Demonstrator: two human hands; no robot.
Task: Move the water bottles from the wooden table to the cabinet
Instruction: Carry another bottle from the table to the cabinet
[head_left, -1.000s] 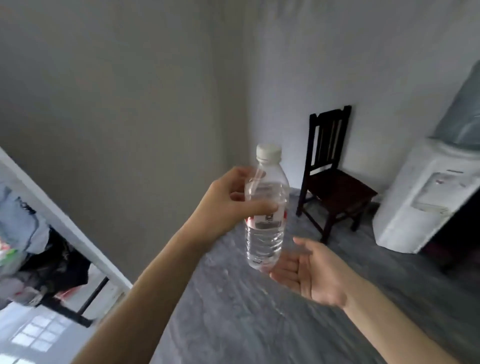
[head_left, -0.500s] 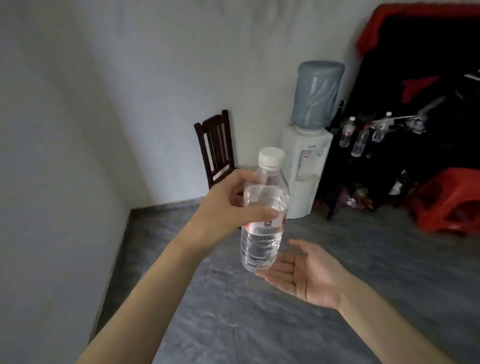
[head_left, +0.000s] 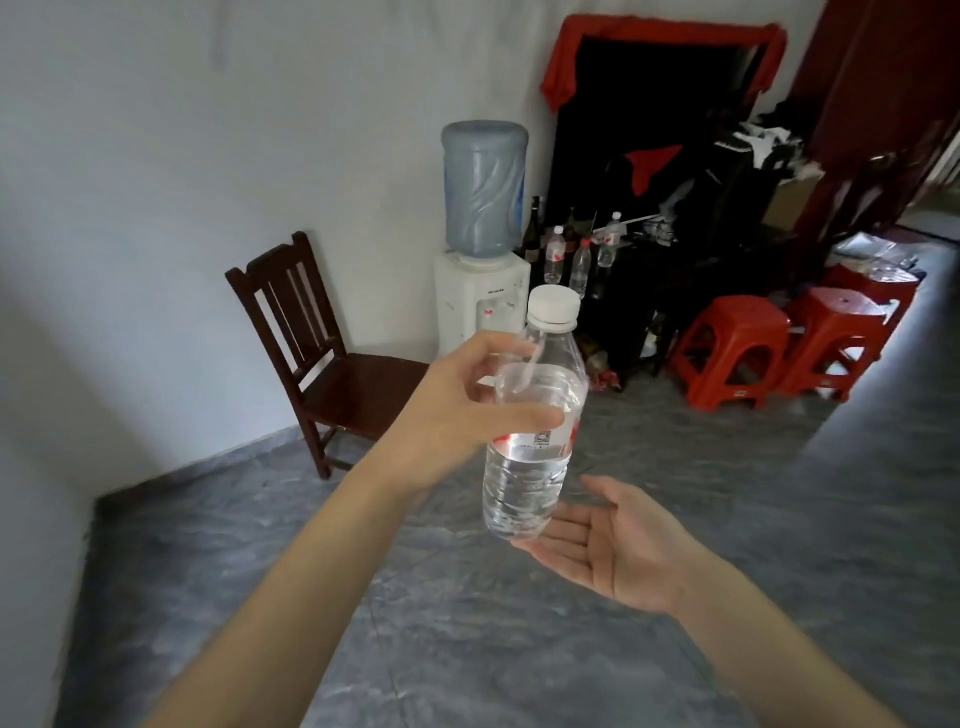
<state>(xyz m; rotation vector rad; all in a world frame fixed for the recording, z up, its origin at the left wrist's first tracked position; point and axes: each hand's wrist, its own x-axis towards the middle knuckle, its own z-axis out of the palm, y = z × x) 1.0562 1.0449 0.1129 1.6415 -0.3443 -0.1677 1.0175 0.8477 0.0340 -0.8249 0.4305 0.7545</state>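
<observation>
Bottle (head_left: 530, 441) gripped by the left hand (head_left: 467, 410).
The right hand (head_left: 618, 545) is held flat and spread under its base.

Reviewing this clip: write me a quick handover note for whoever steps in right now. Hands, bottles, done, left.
Left hand: shut around the upper body of a capped water bottle, held upright in mid-air.
Right hand: open, palm up, just under the bottle's base; contact cannot be told.
Ahead: three similar bottles already stand on the dark cabinet beside the water dispenser.
The wooden table is out of view, so the count remaining is unknown.
Left: walk over and set this bottle with the others.
</observation>
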